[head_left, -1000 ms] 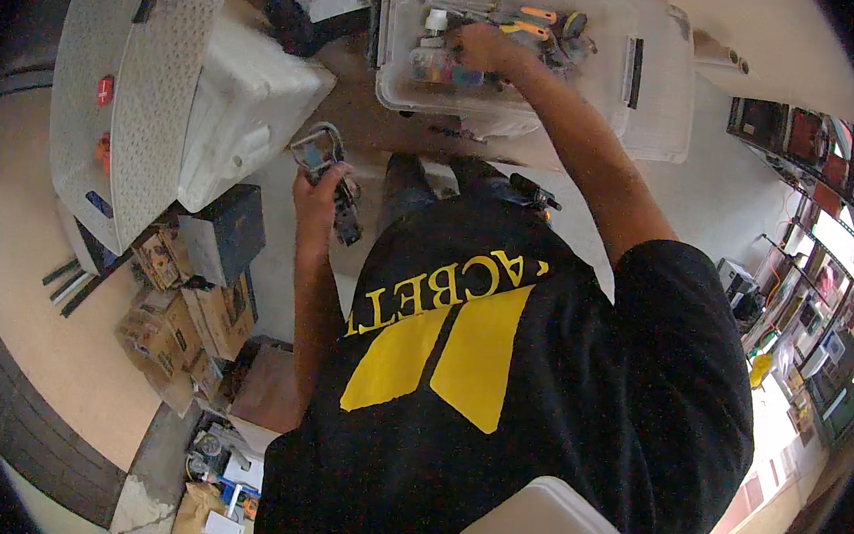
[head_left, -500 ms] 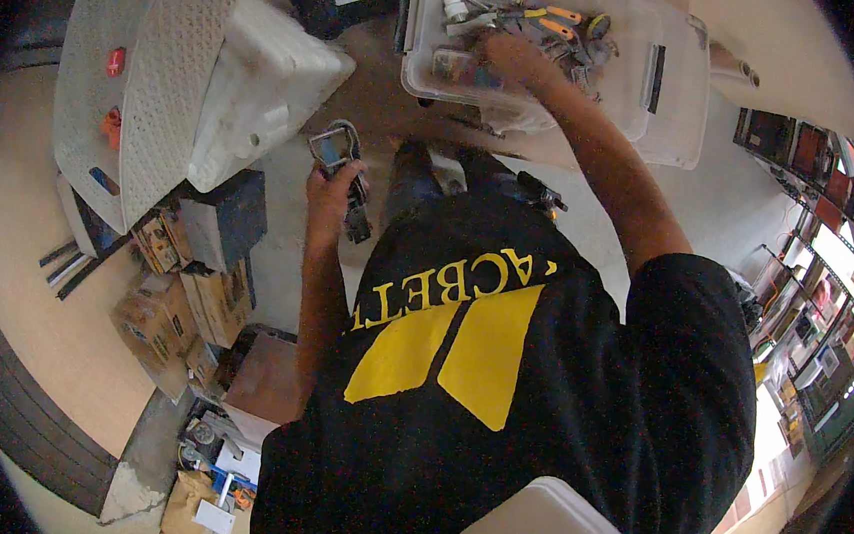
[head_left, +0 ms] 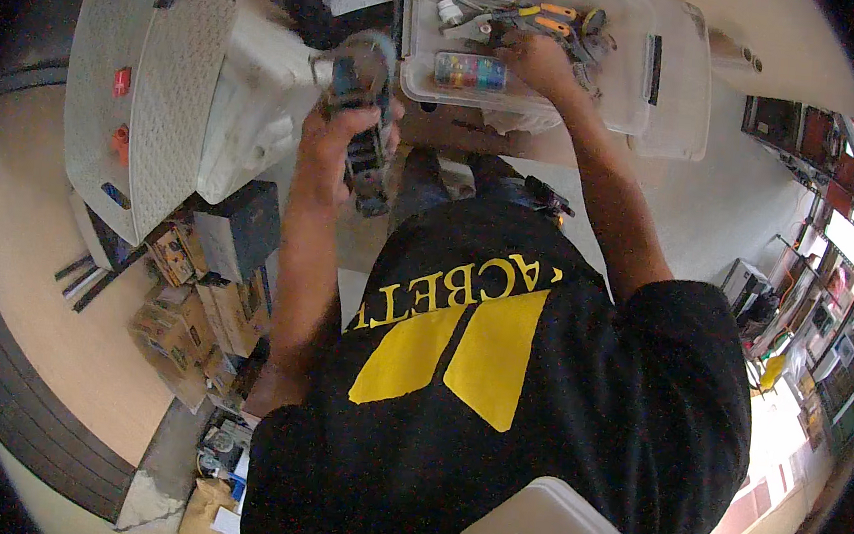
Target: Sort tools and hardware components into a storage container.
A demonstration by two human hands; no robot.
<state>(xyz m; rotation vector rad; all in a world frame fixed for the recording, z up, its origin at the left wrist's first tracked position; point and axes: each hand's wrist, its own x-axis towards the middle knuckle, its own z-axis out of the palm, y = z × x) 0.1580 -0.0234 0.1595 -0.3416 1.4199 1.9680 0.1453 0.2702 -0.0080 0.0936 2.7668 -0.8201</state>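
Starting far left: big white case (head_left: 150, 85) with a dotted top, tipped on its side, plus a heap of small cardboard boxes (head_left: 204, 300) on the floor just below it. Nothing touching either. Moving in a bit, left hand (head_left: 341, 145) raised in front of the case, fingers clamped tight round a dark handheld tool (head_left: 364, 111). Too blurred to say what kind, just a chunky body with a rounded bit on top. So that one counts as out of storage and in the grip, well clear of the floor and just left of the bin. Next over, clear bin (head_left: 663, 75) with its lid off to the right, full of hand tools: pliers (head_left: 542, 17) with yellow and orange handles along the top, and a small clear box of coloured bits (head_left: 470, 72) against the near wall. Right hand (head_left: 534, 55) down inside the bin, between the pliers and that little box, fingers buried among the metal. Can't tell whether curled round anything or just resting there. Judging by that, about halfway: one item in hand, second pick not made yet, nothing lifted clear of the bin. Far right, only shelves (head_left: 830, 249) packed with stuff, well apart from both hands.
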